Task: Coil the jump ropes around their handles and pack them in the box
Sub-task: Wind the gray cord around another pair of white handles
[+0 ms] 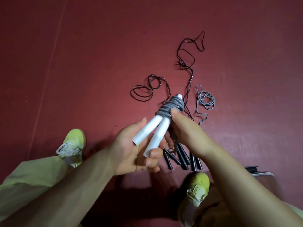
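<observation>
**Grey rope wound, bundle ready for the box**

We hold the white handles [151, 132] side by side in our left hand [131, 149], fingers curled under their lower ends, so the pair stays together as one core. Our right hand [185, 133] grips the upper part, thumb pressed against the grey coil [170, 106] that wraps the handles near their tips. We judge this pinch is there to keep the last turn from springing loose. The handles splay slightly at the bottom, since only the top is bound.

On the red floor [82, 63] beyond the bundle lie the ropes not yet coiled: a thin black rope [186, 63] trailing away in loose loops, a second black loop [144, 92] to its left, and a thin grey rope [205, 100] to the right. Their black handles [182, 158] are gathered close to our feet, within easy reach.

A grey container corner [265, 176] shows at lower right beside our right shoe [196, 190]; we take it for the box, though little of it is visible.

We can read no brand, label or writing on anything.
</observation>
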`<state>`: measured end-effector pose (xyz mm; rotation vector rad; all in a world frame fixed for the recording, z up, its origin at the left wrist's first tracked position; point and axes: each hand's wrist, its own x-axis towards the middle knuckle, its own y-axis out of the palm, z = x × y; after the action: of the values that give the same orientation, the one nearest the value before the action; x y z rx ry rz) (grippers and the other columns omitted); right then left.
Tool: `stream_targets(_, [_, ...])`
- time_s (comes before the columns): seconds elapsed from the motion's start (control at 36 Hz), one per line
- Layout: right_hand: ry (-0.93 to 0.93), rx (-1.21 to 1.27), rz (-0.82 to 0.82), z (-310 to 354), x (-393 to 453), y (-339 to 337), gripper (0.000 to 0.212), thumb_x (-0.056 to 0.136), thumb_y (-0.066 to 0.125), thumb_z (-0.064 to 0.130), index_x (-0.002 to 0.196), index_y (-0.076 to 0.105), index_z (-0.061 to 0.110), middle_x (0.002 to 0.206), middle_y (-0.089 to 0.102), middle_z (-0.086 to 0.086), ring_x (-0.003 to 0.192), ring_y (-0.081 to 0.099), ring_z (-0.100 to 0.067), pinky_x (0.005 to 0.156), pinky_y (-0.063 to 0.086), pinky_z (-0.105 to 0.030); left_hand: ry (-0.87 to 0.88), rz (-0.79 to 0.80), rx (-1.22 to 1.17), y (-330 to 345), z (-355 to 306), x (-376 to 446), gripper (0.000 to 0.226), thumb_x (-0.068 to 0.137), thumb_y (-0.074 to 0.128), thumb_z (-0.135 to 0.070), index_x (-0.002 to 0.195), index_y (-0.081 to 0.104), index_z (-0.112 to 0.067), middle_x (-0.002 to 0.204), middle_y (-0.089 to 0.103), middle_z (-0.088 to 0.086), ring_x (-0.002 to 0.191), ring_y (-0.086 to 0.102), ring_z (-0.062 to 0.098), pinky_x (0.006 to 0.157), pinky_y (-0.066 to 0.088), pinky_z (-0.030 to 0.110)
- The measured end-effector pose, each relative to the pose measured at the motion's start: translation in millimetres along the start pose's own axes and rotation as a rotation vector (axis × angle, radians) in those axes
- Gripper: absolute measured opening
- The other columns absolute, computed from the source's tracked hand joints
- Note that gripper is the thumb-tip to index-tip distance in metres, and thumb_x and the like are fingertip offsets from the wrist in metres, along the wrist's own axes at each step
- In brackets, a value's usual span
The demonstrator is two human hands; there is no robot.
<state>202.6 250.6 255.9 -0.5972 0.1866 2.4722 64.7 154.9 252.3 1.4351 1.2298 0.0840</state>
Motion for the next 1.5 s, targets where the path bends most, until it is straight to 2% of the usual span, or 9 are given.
stream_targets(0.14, [0.094, -0.055, -0.082, -2, -1, -3, 0.063, 0.088, 0.030, 0.064, 0.063, 0.059, 0.014, 0.060, 0.055, -0.011, 0.057, 0.049, -0.025, 0.064, 0.037, -0.042, 0.001, -0.143, 0.092, 5, -3, 0, 0.065, 0.080, 0.030, -0.063, 0.074, 0.061, -0.005, 0.054, 0.046, 0.006, 0.039, 0.041, 0.018, 0.060, 0.040, 0.033])
stream_targets(0.5, [0.228, -0.141, -0.135, 4, 0, -1, 0.062, 0.102, 0.027, 0.046, 0.069, 0.058, 0.004, 0.049, 0.058, 0.000, 0.041, 0.054, -0.016, 0.046, 0.044, -0.025, 0.181, -0.511, 0.522, 3, 4, 11, 0.060, 0.097, 0.027, -0.052, 0.086, 0.063, -0.005, 0.072, 0.059, 0.014, 0.057, 0.052, 0.025, 0.050, 0.043, 0.028])
stream_targets(0.64, [0.239, -0.335, -0.172, -5, 5, -2, 0.091, 0.089, 0.028, 0.072, 0.086, 0.052, -0.016, 0.063, 0.049, -0.012, 0.058, 0.048, -0.021, 0.070, 0.051, -0.047, 0.177, -0.566, 0.651, 0, 5, 11, 0.062, 0.097, 0.024, -0.052, 0.077, 0.061, -0.007, 0.061, 0.058, 0.011, 0.048, 0.052, 0.023, 0.048, 0.042, 0.021])
stream_targets(0.83, [0.235, -0.369, -0.279, -4, 3, 2, 0.073, 0.096, 0.024, 0.062, 0.057, 0.051, 0.007, 0.044, 0.049, -0.002, 0.068, 0.065, -0.033, 0.060, 0.040, -0.030, 0.254, -0.669, 0.898, -2, 1, 10, 0.056, 0.098, 0.025, -0.049, 0.069, 0.058, -0.015, 0.052, 0.057, -0.003, 0.051, 0.054, 0.017, 0.059, 0.044, 0.026])
stream_targets(0.94, [0.239, -0.243, -0.222, -4, 2, 6, 0.075, 0.097, 0.023, 0.057, 0.078, 0.064, -0.002, 0.042, 0.052, 0.000, 0.042, 0.055, -0.019, 0.051, 0.043, -0.023, 0.230, -0.774, 1.128, -5, -2, 6, 0.044, 0.091, 0.030, -0.056, 0.082, 0.053, -0.020, 0.081, 0.058, 0.000, 0.081, 0.054, 0.024, 0.083, 0.044, 0.034])
stream_targets(1.06, [0.212, -0.173, -0.215, -5, 2, 9, 0.062, 0.093, 0.030, 0.064, 0.065, 0.063, 0.019, 0.054, 0.044, -0.004, 0.042, 0.037, -0.014, 0.047, 0.030, -0.025, 0.201, -0.810, 1.260, -7, -4, 4, 0.033, 0.089, 0.045, -0.054, 0.096, 0.051, -0.023, 0.084, 0.053, -0.008, 0.084, 0.052, 0.018, 0.069, 0.037, 0.030])
stream_targets(1.14, [0.184, -0.172, -0.228, -8, 4, 9, 0.065, 0.088, 0.041, 0.069, 0.044, 0.042, 0.020, 0.046, 0.030, 0.006, 0.041, 0.022, -0.011, 0.048, 0.019, -0.028, 0.205, -0.781, 1.212, -7, -2, 4, 0.036, 0.081, 0.058, -0.052, 0.099, 0.048, -0.023, 0.087, 0.056, -0.004, 0.077, 0.052, 0.013, 0.063, 0.037, 0.028])
stream_targets(1.25, [0.102, -0.061, -0.212, -3, 3, 10, 0.043, 0.080, 0.046, 0.053, 0.051, 0.035, 0.024, 0.046, 0.023, 0.006, 0.043, 0.017, -0.013, 0.046, 0.015, -0.027, 0.197, -0.701, 1.105, -4, -6, 2, 0.053, 0.059, 0.068, -0.064, 0.085, 0.050, -0.022, 0.074, 0.050, -0.009, 0.064, 0.045, 0.008, 0.058, 0.033, 0.028])
stream_targets(1.5, [-0.045, 0.426, -0.079, 1, -4, 6, 0.027, 0.063, 0.055, 0.041, 0.065, 0.058, 0.014, 0.046, 0.043, -0.003, 0.038, 0.038, -0.015, 0.043, 0.031, -0.021, -0.088, 0.326, 0.046, -9, 1, -3, 0.086, 0.074, 0.045, -0.077, 0.113, 0.066, -0.004, 0.093, 0.069, 0.012, 0.080, 0.067, 0.027, 0.077, 0.051, 0.040])
